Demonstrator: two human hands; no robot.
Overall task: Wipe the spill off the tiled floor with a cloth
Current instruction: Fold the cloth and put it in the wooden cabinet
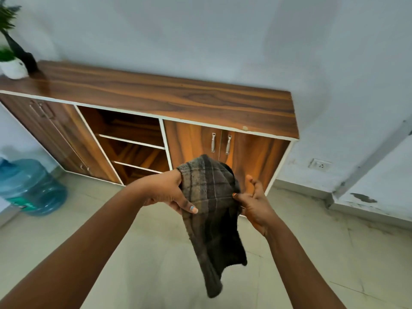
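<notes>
A dark grey checked cloth (209, 210) hangs in the air in front of me, its lower end drooping toward the pale tiled floor (312, 253). My left hand (167, 190) grips its upper left edge between thumb and fingers. On the right edge, my right hand (254, 201) pinches the cloth with thumb and forefinger while its other fingers spread apart. Both arms reach forward from the bottom of the view. I cannot make out a spill on the tiles that show.
A wooden cabinet (178, 97) with open shelves and closed doors stands against the white wall ahead. A blue water jug (31, 186) sits on the floor at left. Two potted plants (13, 65) rest on the cabinet's left end. A wall socket (320, 164) is low at right.
</notes>
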